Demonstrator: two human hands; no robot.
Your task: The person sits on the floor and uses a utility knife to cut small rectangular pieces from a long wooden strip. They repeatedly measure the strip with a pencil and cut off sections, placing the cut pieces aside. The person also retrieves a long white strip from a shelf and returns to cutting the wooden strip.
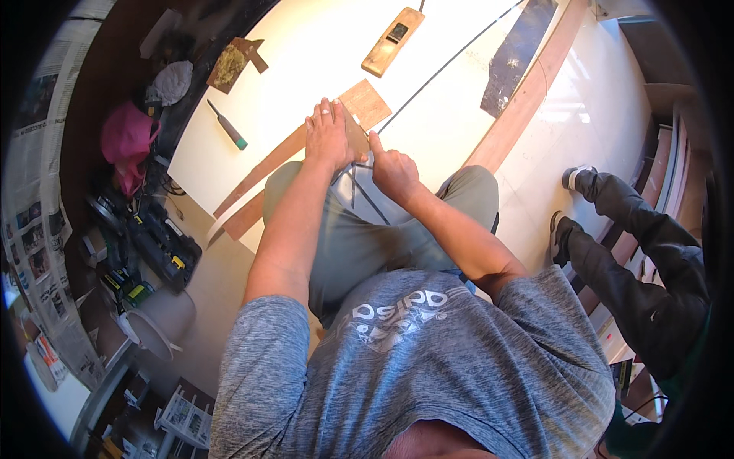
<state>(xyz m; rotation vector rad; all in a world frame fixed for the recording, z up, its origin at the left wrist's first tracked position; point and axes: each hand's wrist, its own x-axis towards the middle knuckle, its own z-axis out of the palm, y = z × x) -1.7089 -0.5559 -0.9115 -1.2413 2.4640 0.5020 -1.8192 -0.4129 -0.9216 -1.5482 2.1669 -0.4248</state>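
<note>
My left hand [327,141] is closed over a brown wooden block [356,138], its fingers draped across the top edge. Against the block's right side is my right hand [394,174], fingers curled and one digit stretched up along the edge. Whatever those curled fingers hold, if anything, is hidden. Just beyond the block lies a flat piece of wood [367,103]. A long tapering wooden strip [264,170] runs from under my left hand toward the near left. Between my knees, dark bars [367,199] show against a pale surface.
A wooden hand plane [392,42], a green-tipped tool [227,126], a cut wood piece [232,64] and a dark worn plate [516,57] lie on the white board [306,46]. A long plank [527,88] borders it. Another person's legs [634,237] are at right; an open toolbox [164,245] sits left.
</note>
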